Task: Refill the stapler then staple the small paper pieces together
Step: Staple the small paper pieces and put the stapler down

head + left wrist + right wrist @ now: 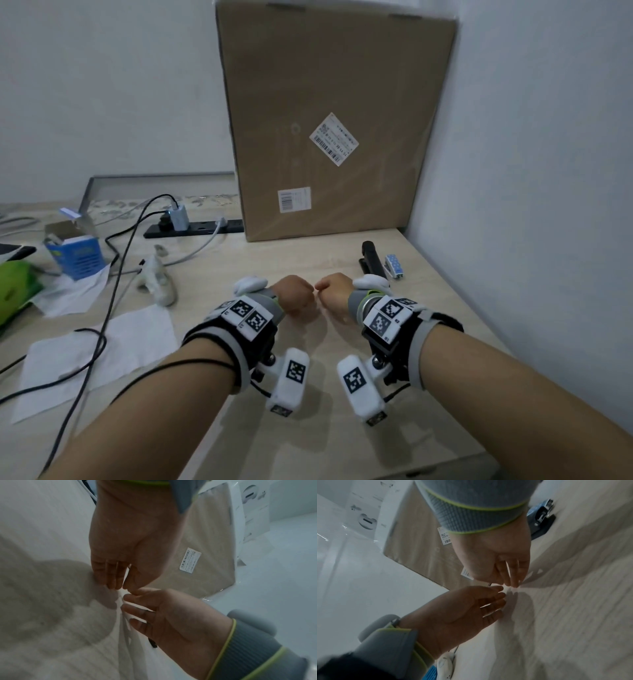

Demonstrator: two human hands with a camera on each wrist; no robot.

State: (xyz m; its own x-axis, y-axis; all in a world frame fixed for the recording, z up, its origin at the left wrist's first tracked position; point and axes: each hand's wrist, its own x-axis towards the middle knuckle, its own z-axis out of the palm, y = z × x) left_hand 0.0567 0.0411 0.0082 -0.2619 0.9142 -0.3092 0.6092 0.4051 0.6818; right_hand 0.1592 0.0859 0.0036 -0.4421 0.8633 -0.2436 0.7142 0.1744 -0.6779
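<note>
My left hand [296,294] and right hand [334,291] meet knuckle to knuckle at the middle of the table [342,428]. Their fingers point down at the surface. In the wrist views the straight fingertips of the left hand [118,586] and right hand [511,584] touch small white paper pieces [122,595] [509,589] lying flat, mostly hidden under them. I see no curled grip. The black stapler [371,257] [542,524] lies just beyond the right hand, with a small blue-and-white staple box [394,265] beside it.
A tall cardboard box [335,120] leans against the wall behind. A power strip [191,228] with black cables [113,284], a blue carton [73,253], a white crumpled object [156,277] and larger paper sheets [102,346] fill the left. The wall runs close on the right.
</note>
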